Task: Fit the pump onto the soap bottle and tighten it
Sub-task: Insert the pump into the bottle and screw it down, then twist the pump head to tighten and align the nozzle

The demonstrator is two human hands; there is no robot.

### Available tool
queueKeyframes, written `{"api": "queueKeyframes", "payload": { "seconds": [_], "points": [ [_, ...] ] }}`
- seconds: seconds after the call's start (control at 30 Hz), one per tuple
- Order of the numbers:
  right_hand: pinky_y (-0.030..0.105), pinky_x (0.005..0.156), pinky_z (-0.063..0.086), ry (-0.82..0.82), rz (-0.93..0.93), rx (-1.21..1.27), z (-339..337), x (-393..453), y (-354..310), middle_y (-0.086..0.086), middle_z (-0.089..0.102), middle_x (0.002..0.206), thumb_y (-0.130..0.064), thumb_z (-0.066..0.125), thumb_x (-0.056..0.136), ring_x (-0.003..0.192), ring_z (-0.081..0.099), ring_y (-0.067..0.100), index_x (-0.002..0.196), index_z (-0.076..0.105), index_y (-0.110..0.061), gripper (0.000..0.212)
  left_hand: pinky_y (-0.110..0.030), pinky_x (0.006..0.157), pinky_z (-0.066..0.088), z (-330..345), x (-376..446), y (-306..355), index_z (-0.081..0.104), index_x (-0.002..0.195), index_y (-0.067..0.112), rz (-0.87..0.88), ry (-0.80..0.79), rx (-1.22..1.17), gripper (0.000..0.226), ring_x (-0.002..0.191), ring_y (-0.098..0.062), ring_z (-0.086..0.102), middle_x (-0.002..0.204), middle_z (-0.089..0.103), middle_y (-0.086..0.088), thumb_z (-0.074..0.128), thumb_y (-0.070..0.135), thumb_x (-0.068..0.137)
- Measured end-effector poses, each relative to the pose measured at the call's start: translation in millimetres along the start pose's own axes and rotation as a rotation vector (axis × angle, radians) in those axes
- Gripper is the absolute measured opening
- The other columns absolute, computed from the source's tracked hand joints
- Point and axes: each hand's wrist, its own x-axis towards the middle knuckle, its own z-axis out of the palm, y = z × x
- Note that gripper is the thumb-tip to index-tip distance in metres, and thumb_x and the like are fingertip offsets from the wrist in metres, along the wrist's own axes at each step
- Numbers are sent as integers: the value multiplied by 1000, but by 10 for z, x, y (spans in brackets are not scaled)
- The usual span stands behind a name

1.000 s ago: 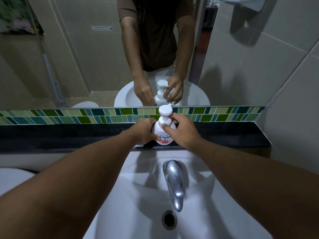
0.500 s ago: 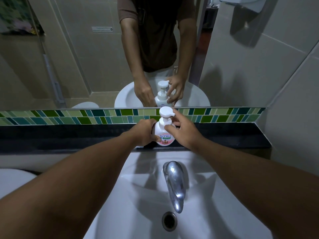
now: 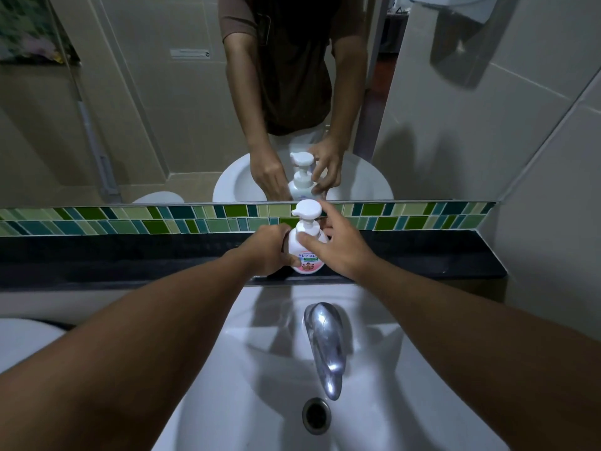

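Since a moment ago the pump (image 3: 305, 212) nozzle has swung leftward under the right hand's twist.

Left to right: the left hand (image 3: 269, 252) wraps the soap bottle (image 3: 305, 255), bracing it upright on the dark tabletop (image 3: 130, 255) behind the sink (image 3: 406, 369); the right hand (image 3: 338, 245) pinches the pump's collar, likely tightening.

My left hand (image 3: 270, 252) covers the left side of the bottle (image 3: 307, 255), so its label there is hidden and the print that shows is too small to read. My right hand (image 3: 340, 247) hides the bottle's right shoulder, and the thumb crosses the pump (image 3: 306, 213) collar, so I cannot tell how far it is screwed down. Below the bottle, both my forearms run off the bottom edge.
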Motion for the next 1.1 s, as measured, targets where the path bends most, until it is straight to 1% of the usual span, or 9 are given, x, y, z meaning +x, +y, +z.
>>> {"api": "queueKeyframes", "payload": {
  "seconds": [0.1,0.2,0.3,0.43,0.53,0.67,0.8,0.93,1.1],
  "points": [
    [41,104,49,-59,23,-107,-64,-14,17,5,58,119,-33,67,88,112,62,21,141,57,-38,54,-39,92,52,-3,7,15,63,124,13,0,-8,8,58,107,-29,66,121,71,-11,88,27,75],
    [44,99,52,-22,19,-136,-48,-20,17,3,61,113,-34,75,87,106,65,21,120,65,-21,36,-39,90,52,-7,12,23,63,123,12,1,-14,23,56,105,-29,65,119,71,-11,88,28,75],
    [46,87,57,59,85,-93,1,7,-39,2,69,106,-41,91,70,98,69,21,108,54,-15,59,-35,82,49,-5,14,21,64,120,13,1,-15,23,51,96,-24,62,116,71,-9,87,29,77],
    [35,93,56,-62,60,43,-94,20,-28,-1,69,115,-35,96,65,106,69,15,146,35,-35,102,-35,83,49,-4,20,6,63,120,14,-6,-15,20,54,100,-26,64,116,71,-9,88,31,75],
    [36,100,54,-160,35,78,-155,16,10,4,64,125,-25,79,84,113,68,15,151,36,-48,83,-38,88,52,-12,23,7,63,121,13,-3,-8,30,57,104,-28,65,118,71,-10,89,31,74],
    [38,107,45,-176,52,-157,-149,33,24,4,51,123,-30,69,92,116,59,19,136,60,-29,45,-36,85,51,-4,27,-4,63,119,12,-2,0,38,56,100,-28,65,115,72,-11,89,32,73],
    [47,92,56,-24,81,-142,-43,67,21,3,66,114,-39,93,68,103,67,23,114,54,-15,65,-34,81,48,-1,12,-7,63,118,12,2,3,27,55,94,-25,61,115,71,-11,89,32,74],
    [38,94,55,-36,53,-56,-43,78,6,1,65,122,-48,99,47,110,66,19,131,40,-36,103,-38,82,52,-10,-2,-14,64,114,12,13,8,40,52,97,-30,63,112,72,-11,88,33,72],
    [46,104,53,-147,59,-6,-106,64,89,5,58,131,-45,81,74,117,66,18,135,57,-34,67,-36,85,51,-8,12,-2,63,119,13,0,0,29,55,101,-29,65,116,71,-11,89,32,74]
  ]
}}
